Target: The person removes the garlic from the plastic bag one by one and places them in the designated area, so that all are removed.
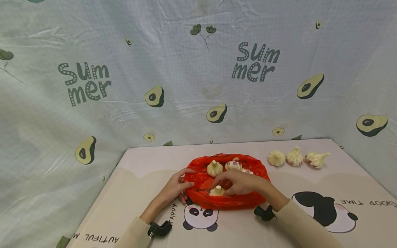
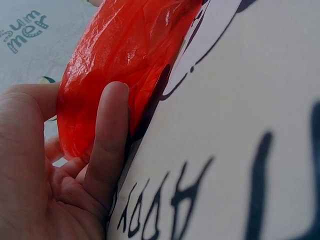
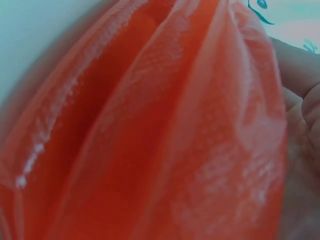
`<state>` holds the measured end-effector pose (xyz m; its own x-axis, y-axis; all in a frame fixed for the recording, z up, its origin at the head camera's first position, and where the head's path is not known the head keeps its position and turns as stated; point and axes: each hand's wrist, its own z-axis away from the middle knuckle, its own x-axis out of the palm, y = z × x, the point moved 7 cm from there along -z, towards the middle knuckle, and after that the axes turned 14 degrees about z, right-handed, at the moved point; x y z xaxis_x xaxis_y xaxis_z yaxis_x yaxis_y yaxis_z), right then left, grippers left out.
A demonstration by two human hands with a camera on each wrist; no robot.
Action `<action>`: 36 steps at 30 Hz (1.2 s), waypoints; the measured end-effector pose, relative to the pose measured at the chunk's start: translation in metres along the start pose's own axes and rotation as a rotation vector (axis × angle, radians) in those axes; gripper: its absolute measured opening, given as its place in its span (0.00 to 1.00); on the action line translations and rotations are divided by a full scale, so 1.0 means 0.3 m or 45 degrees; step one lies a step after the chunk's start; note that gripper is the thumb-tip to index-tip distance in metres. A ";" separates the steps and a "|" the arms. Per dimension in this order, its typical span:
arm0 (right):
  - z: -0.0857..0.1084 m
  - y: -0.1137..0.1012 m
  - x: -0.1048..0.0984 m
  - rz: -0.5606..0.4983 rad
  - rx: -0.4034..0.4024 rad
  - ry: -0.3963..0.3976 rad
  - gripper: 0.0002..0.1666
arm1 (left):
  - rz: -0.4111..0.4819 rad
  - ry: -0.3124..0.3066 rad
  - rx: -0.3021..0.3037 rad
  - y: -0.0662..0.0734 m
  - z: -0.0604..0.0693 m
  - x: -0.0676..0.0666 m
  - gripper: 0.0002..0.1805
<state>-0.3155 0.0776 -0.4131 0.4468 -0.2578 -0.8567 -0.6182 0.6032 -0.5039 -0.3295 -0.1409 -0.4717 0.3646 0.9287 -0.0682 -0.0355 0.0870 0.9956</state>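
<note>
A red plastic bag (image 1: 198, 201) lies spread open on the table with several garlic bulbs inside, among them a pale one (image 1: 215, 168) and a purple-streaked one (image 1: 233, 165). My left hand (image 1: 175, 187) holds the bag's left edge; in the left wrist view the fingers (image 2: 107, 130) bend around the red plastic. Reaching over the bag's right side, my right hand (image 1: 240, 182) grips a garlic bulb (image 1: 217, 191) near the front rim, fingers and thumb on either side of it. In the right wrist view the bag (image 3: 165, 150) covers most of the hand.
To the right of the bag, three garlic bulbs sit in a row near the back: a left one (image 1: 276, 158), a middle one (image 1: 294, 157) and a right one (image 1: 316, 159). A printed cloth (image 1: 186, 69) hangs behind the table (image 1: 149, 162).
</note>
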 end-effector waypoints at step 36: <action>-0.007 0.013 0.023 0.051 -0.014 -0.019 0.27 | -0.001 0.000 -0.008 -0.004 -0.004 -0.001 0.27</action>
<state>-0.3162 0.0765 -0.4212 0.4307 -0.2224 -0.8747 -0.6430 0.6045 -0.4703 -0.3306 -0.1409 -0.4730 0.3648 0.9285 -0.0689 -0.0414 0.0901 0.9951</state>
